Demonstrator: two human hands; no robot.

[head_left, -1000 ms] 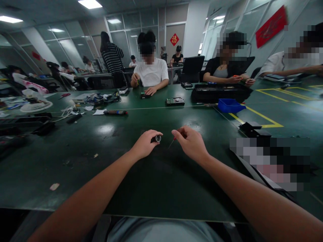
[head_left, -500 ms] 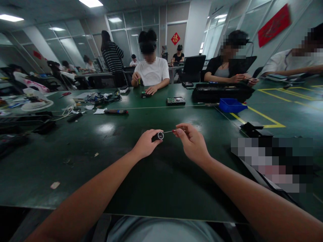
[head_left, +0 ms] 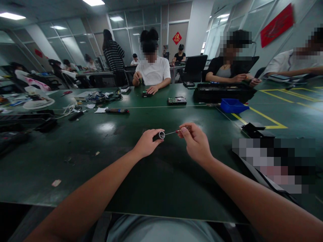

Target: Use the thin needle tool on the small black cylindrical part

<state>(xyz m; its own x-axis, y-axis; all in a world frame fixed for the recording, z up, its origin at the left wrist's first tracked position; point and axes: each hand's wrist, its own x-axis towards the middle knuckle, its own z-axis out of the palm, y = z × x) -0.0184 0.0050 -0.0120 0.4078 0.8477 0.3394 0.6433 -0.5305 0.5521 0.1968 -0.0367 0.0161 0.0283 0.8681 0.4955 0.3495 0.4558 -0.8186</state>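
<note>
single head-worn view, looks forward and down along both forearms over the green bench, hands close, co-workers seated well beyond at far side

I see a dark green table, a black cylinder with silver rim, a red-handled screwdriver, a blue bin, yellow tape lines, and a black-and-white striped shirt.

bare green table around hands, black tray right
</note>
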